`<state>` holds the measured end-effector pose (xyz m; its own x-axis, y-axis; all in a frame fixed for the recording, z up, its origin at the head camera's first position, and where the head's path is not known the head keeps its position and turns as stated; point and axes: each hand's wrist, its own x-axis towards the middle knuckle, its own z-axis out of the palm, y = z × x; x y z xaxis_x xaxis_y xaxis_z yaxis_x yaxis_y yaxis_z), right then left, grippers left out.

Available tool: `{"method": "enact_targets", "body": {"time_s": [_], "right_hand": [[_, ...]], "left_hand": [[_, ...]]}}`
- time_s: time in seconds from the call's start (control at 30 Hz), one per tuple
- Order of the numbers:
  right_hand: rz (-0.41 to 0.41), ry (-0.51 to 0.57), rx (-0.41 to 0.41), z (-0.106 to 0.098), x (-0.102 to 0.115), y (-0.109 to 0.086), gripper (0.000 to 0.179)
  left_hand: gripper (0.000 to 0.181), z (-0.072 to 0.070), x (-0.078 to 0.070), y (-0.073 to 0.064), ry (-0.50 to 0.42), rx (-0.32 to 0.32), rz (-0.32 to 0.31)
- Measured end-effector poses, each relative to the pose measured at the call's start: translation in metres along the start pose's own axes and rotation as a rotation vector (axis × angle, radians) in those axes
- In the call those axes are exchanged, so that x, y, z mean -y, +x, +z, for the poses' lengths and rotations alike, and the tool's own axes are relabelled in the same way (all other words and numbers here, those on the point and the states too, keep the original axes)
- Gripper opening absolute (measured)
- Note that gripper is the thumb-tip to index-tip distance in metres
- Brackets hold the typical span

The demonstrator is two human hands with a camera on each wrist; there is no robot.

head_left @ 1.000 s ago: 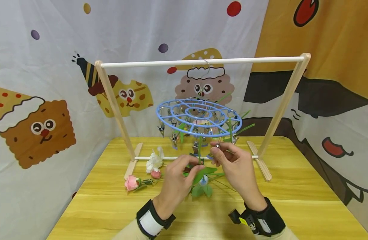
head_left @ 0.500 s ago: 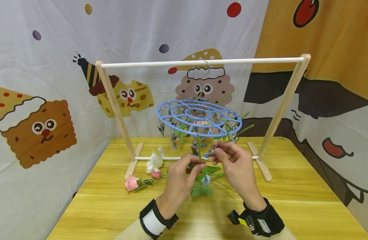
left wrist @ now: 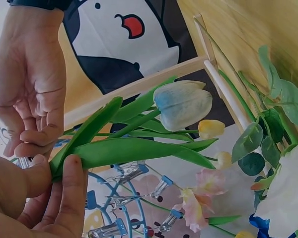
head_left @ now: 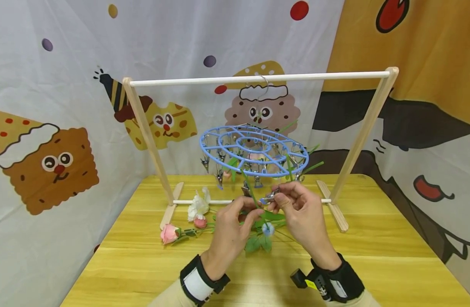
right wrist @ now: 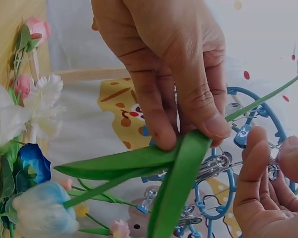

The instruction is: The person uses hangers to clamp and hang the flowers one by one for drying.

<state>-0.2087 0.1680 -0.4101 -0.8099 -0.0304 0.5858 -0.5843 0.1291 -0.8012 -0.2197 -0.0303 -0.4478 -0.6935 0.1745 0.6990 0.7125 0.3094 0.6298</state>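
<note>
Shifted since the earlier frame: the stem (head_left: 249, 187) now leans its top to the left, the bloom sits farther right, and the held clip has turned nearly level.

Item 1: blue-white tulip (left wrist: 184, 105), one, hung bloom-down over the counter (head_left: 142, 264), below the blue clip ring (head_left: 271, 175). Left hand (head_left: 229, 228) pinches it where leaves (left wrist: 134, 151) meet stem. Judged light (artificial, by its look), bendable, leaves soft and somewhat slick, petals easily creased; best held at the stem, just above the leaves.

Item 2: metal clip (head_left: 270, 197), blue-tipped, pinched by the right hand (head_left: 301, 215), just beside the stem. Judged small, stiff, sprung and slippery; best squeezed at the tail end.

Item 3: loose flowers, including pink rose (head_left: 169, 234) and white blossom (head_left: 198, 209), left of the hands.

Markings: no brand or writing legible; yellow tag (head_left: 310, 284) on the right wristband (head_left: 338, 279), too small to read.
</note>
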Motion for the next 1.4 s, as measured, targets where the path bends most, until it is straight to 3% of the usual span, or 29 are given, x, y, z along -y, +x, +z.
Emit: {"method": "enact_targets", "body": {"time_s": [0.23, 0.73, 0.97, 1.4], "right_hand": [[-0.001, -0.01, -0.023, 0.0, -0.002, -0.004, 0.011], [0.018, -0.001, -0.05, -0.002, -0.001, -0.002, 0.008], [0.021, 0.008, -0.036, -0.002, 0.0, -0.001, 0.01], [0.029, 0.014, 0.001, -0.003, 0.001, 0.0, 0.013]], "left_hand": [[0.017, 0.001, -0.002, -0.001, 0.018, -0.009, -0.023], [0.017, 0.01, -0.005, 0.003, -0.036, -0.015, -0.001], [0.015, 0.014, -0.01, 0.005, -0.109, -0.005, -0.045], [0.015, 0.016, -0.015, 0.006, -0.13, 0.009, -0.09]]}}
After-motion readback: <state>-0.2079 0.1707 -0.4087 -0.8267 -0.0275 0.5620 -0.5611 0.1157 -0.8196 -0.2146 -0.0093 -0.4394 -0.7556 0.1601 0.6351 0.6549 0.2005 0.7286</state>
